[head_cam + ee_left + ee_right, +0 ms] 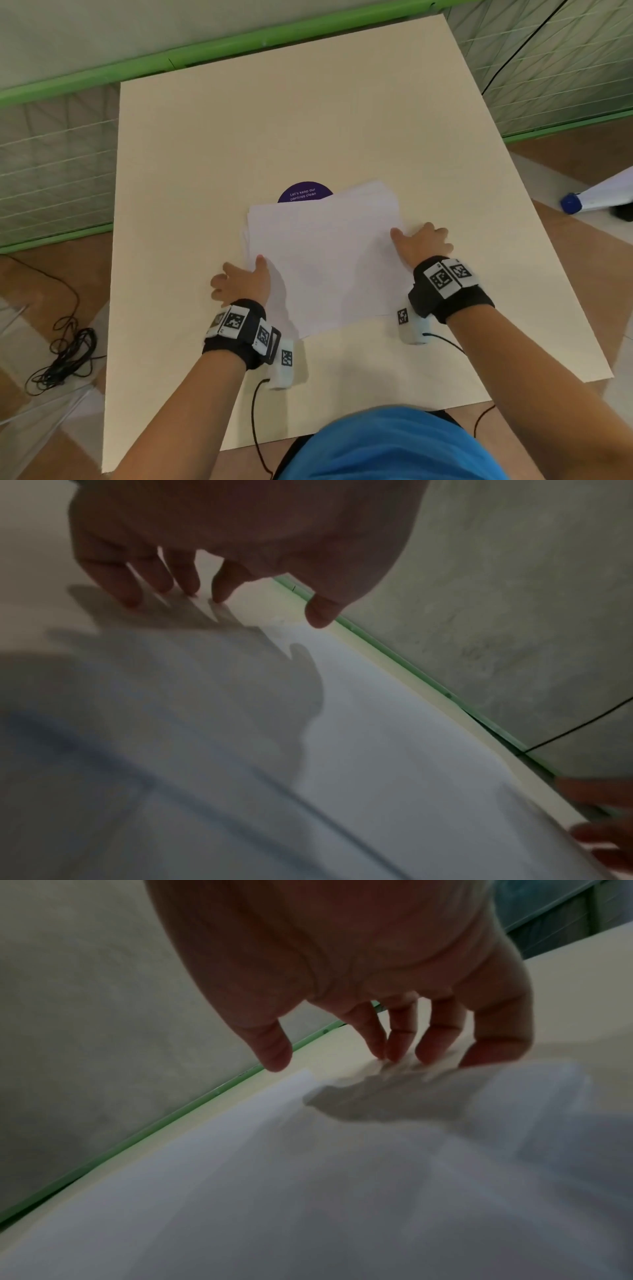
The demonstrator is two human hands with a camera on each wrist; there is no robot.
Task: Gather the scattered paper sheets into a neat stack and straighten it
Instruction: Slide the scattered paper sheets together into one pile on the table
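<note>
- Paper sheets (325,260) lie gathered in one loose pile at the middle of the pale worktop (191,144), turned a little clockwise against its edges, with the long axis running near to far.
- Edges are not yet flush: a lower sheet's corner juts out at the far right, and thin slivers of other sheets show along the left side. The pile's far edge covers part of a purple round sticker (305,192) on the worktop.
- Left hand (241,279) sits at the pile's near-left edge, its thumb lying on the top sheet and the other fingers (126,588) spread on the bare worktop just outside the paper; they are apart and relaxed and clamp nothing.
- Right hand (423,243) sits at the right edge, further away than the left, thumb on the paper. In the right wrist view its fingers (435,1042) come down with tips at the paper's edge; whether any slips under a sheet I cannot tell.
- The pile thus lies between the two hands, inward of both sets of fingers, so I judge that squaring it calls for pressing inward across the short axis from both sides.
- Neither hand is clearly nearer; each already touches its own side.
</note>
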